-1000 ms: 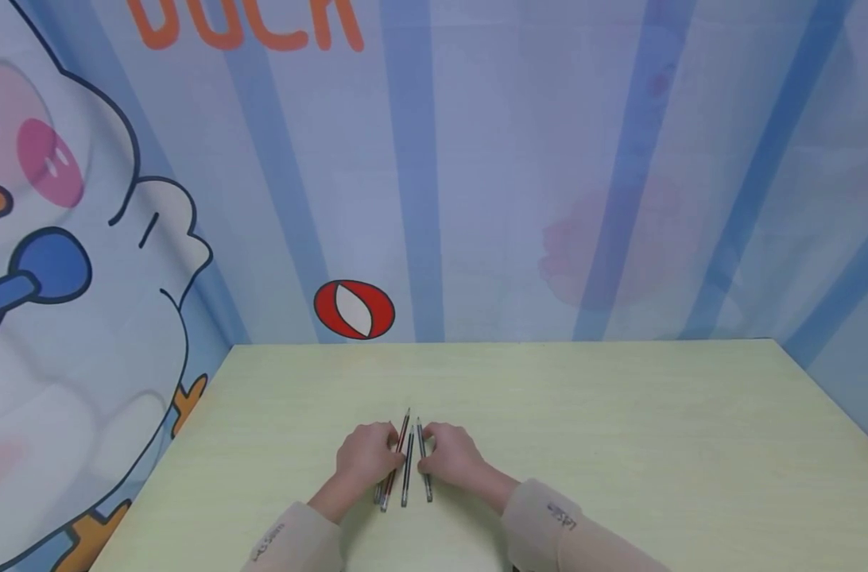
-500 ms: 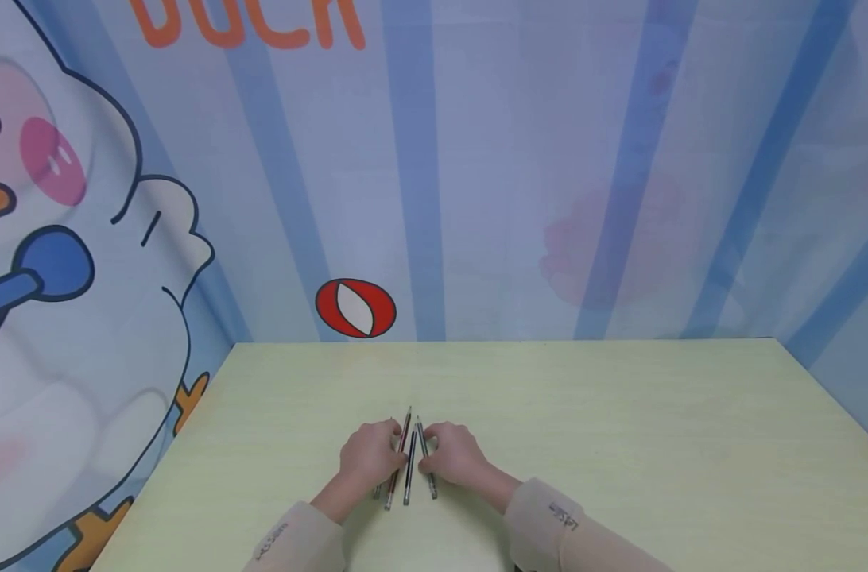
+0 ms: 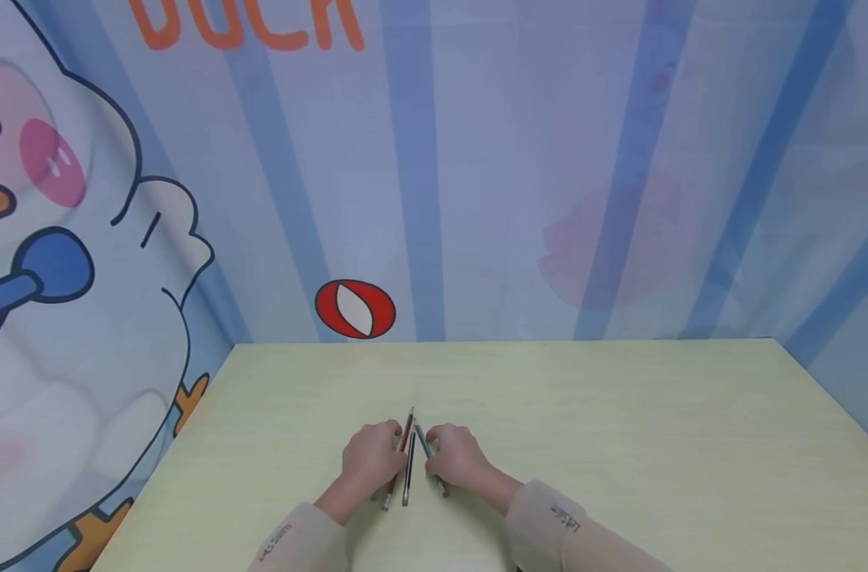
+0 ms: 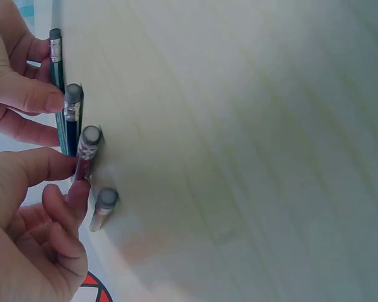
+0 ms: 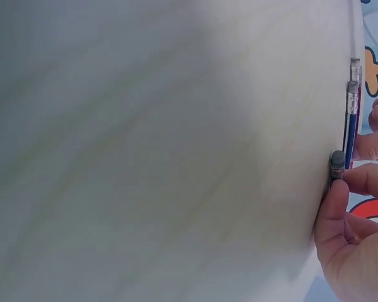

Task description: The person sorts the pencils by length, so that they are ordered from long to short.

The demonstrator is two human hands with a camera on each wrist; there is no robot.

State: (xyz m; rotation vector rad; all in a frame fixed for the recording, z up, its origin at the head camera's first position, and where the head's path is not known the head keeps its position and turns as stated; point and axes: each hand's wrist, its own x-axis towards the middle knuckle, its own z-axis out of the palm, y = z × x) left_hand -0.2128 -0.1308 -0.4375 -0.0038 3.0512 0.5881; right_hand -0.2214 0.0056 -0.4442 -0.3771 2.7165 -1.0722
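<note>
My left hand (image 3: 370,457) pinches a red pencil (image 4: 84,165) between thumb and finger. Facing it, my right hand (image 3: 457,457) pinches a green pencil (image 3: 423,441), which slants with its eraser end to the right. A dark blue pencil (image 3: 408,478) lies between the two hands, its tip near the other tips. Beside the left hand's fingers, the left wrist view shows the grey eraser end of a fourth pencil (image 4: 105,204); in the head view that hand mostly hides it. All the eraser ends point toward me.
The pencils are on a pale yellow table (image 3: 620,445). Behind the table hangs a blue striped cloth (image 3: 491,199) printed with a cartoon duck (image 3: 83,334) at the left and a red and white ball (image 3: 380,308).
My right hand has swung the green pencil's eraser end to the right. My left hand has shifted slightly right with the red pencil, closer to the dark blue one.
</note>
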